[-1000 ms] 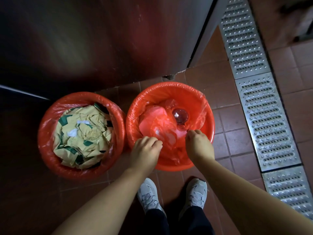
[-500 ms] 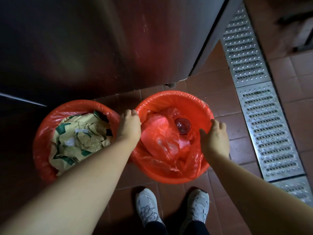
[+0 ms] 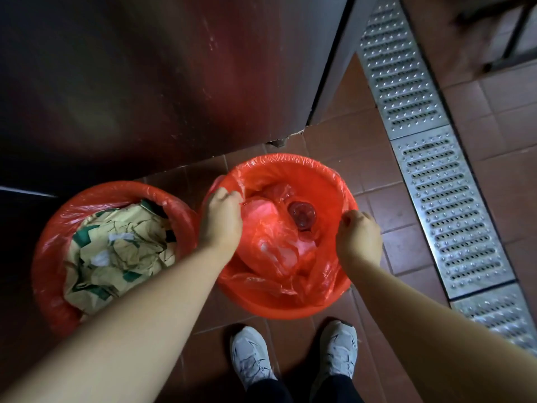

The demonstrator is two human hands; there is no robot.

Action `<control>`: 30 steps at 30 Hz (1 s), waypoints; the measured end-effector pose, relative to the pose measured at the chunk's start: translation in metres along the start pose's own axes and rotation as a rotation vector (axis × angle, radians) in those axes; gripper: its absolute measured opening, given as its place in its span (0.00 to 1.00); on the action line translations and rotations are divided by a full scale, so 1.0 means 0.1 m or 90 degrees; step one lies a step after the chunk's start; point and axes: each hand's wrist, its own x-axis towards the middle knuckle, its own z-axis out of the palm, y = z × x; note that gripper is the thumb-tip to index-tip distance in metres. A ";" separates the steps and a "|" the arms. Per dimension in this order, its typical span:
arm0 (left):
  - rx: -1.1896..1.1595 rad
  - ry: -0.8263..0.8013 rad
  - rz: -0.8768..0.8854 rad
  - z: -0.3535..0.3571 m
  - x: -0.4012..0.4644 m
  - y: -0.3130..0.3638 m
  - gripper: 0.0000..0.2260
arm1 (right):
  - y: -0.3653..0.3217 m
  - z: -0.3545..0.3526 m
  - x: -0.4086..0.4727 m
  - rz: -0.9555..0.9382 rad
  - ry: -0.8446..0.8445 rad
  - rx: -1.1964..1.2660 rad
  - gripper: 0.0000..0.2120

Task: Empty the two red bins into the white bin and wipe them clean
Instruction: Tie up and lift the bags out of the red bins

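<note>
Two red bins with red plastic liners stand on the tiled floor. The left red bin [image 3: 52, 257] is full of crumpled yellow and green paper [image 3: 116, 251]. The right red bin [image 3: 290, 306] holds crumpled red plastic and a clear cup [image 3: 302, 213]. My left hand [image 3: 220, 222] grips the liner [image 3: 290, 167] at the right bin's left rim. My right hand [image 3: 360, 237] pinches the liner at its right rim. No white bin is in view.
A dark metal cabinet [image 3: 174, 82] stands right behind both bins. A perforated metal drain grate [image 3: 436, 170] runs along the floor on the right. My white shoes [image 3: 252, 356] are just in front of the right bin.
Both hands moved from the near rim of the right bin out to its left and right sides and now grip the liner there. The view shifted down.
</note>
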 end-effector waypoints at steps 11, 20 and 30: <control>0.093 -0.015 0.131 0.03 -0.46 0.11 0.13 | -0.19 -0.02 -0.32 -0.175 -0.046 0.050 0.09; 0.204 -0.061 -0.093 -0.36 -0.02 -0.16 0.19 | 0.15 -0.13 -0.40 -0.006 -0.042 0.085 0.23; 0.052 0.084 0.029 -0.52 -0.15 -0.02 0.09 | 0.09 -0.29 -0.39 0.110 -0.028 0.224 0.08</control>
